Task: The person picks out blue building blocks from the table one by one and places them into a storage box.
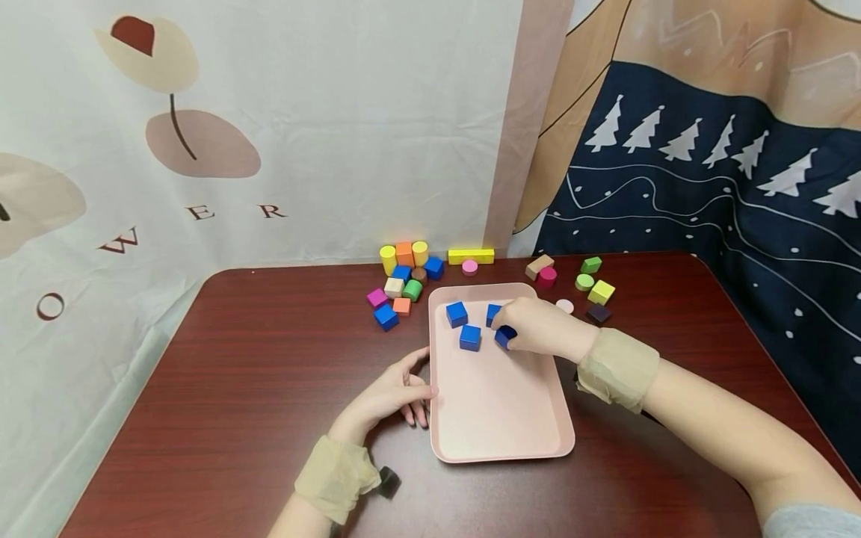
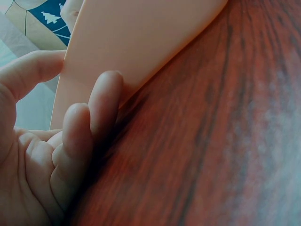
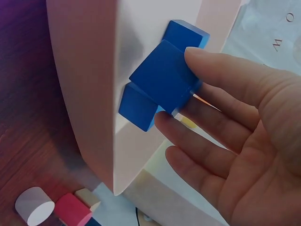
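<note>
My right hand (image 1: 541,326) pinches a blue cube (image 3: 162,75) between thumb and fingers, over the upper right part of a pink tray (image 1: 498,418). Close beside it in the tray is another blue cube (image 1: 493,314), partly hidden by the hand in the head view. Two more, an upper blue cube (image 1: 457,314) and a lower blue cube (image 1: 470,338), stand to the left. My left hand (image 1: 386,396) holds the tray's left side, thumb at the rim. Its bent fingers (image 2: 106,94) lie along the outer wall in the left wrist view.
Behind the tray to the left is a cluster of coloured blocks, including a blue cube (image 1: 386,317) and a green cylinder (image 1: 412,290). A yellow bar (image 1: 471,256) lies at the back edge. Several blocks, among them a yellow-green cube (image 1: 601,292), lie right of the tray.
</note>
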The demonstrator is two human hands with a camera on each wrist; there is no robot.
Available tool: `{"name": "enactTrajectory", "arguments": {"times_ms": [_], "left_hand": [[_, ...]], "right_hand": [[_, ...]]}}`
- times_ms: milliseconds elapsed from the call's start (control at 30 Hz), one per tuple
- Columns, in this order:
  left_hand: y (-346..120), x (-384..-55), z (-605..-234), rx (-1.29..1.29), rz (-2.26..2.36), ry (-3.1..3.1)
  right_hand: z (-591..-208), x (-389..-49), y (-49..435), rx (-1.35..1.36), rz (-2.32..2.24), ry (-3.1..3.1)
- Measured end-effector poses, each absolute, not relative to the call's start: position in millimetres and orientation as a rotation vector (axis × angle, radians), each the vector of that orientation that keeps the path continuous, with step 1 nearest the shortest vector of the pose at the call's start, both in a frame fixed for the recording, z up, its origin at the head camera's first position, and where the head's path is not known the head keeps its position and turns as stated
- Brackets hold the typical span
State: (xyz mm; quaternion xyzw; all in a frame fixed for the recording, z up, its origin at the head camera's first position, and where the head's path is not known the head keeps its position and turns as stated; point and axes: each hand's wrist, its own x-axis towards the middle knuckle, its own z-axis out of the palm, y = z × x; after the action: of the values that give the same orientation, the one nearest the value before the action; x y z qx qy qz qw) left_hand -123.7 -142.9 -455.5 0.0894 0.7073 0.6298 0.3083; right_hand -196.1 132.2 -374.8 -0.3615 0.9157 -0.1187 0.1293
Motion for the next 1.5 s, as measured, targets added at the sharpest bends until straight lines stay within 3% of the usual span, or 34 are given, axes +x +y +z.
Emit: {"name": "enactTrajectory", "arguments": {"times_ms": [1500], "left_hand": [[-142, -123, -454, 0.246, 1.654, 1.886]], "right_hand": [[-386, -199, 130, -1.020, -0.201, 2.665]]}}
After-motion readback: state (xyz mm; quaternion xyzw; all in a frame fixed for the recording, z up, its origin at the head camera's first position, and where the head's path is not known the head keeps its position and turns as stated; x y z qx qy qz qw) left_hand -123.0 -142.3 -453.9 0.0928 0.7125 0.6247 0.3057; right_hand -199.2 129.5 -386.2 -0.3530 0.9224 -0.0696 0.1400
